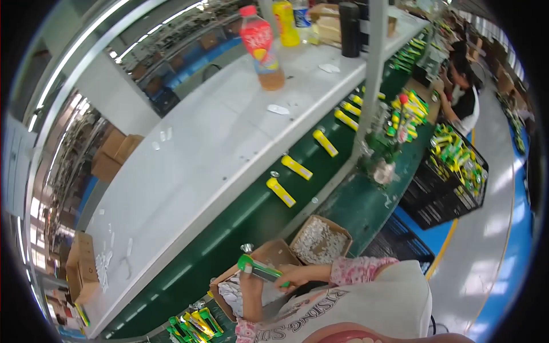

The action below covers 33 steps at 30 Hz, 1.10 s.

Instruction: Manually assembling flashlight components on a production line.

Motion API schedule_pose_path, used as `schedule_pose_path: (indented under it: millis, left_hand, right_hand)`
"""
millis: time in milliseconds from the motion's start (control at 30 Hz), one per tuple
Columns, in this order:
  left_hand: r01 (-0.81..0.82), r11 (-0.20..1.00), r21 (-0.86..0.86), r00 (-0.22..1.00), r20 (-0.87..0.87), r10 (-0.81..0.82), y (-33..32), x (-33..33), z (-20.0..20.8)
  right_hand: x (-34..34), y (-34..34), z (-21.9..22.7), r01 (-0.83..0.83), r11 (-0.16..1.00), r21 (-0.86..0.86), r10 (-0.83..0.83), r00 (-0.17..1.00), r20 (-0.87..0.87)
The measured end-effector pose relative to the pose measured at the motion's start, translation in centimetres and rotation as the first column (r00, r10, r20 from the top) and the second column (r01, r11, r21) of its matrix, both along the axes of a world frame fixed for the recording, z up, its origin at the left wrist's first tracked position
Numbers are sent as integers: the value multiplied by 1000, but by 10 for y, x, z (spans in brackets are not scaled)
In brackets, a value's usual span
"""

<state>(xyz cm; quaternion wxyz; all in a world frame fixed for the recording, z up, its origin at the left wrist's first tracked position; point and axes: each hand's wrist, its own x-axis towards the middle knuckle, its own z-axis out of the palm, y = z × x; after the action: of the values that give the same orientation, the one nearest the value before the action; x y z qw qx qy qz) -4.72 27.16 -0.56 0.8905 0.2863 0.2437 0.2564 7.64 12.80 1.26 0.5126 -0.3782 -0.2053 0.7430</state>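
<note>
In front of my chest I hold a green flashlight (260, 267) with a rounded head. My left hand (250, 288) is wrapped round it near the head end. The fingers of my right hand (294, 275) pinch its other end. Below my hands sits an open cardboard box (277, 251) with flat white pieces (230, 294) in it. Just past the head lies a small silver reflector cup (247, 248). Beside my right hand is a smaller carton (321, 240) of small white parts. Several green and yellow flashlights (194, 326) lie in a pile at the lower left.
Yellow flashlights (280, 192) lie spaced along the green conveyor belt (229, 228). Above it runs a white shelf (194, 148) with a drink bottle (263, 51) and a black flask (349, 31). A metal post (374, 74) stands ahead. Right are a filled black crate (443, 188) and a co-worker (460, 86).
</note>
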Motion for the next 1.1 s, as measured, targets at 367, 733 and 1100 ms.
schedule_pose_path:
  millis: [367,733,1100]
  left_hand:
    - [-118,990,-72,989,80,124,21,-75,-39]
    - [24,841,-541,997,79,22,26,-74,-82]
    - [-68,863,-500,989,83,126,7,-40,-70]
  right_hand:
    - [112,-42,-84,377,924,66,-222,388,895]
    - [59,-73,-253,174,960,221,-200,-128,971]
    - [99,-82,-239,-32,893,450,-450,4,893]
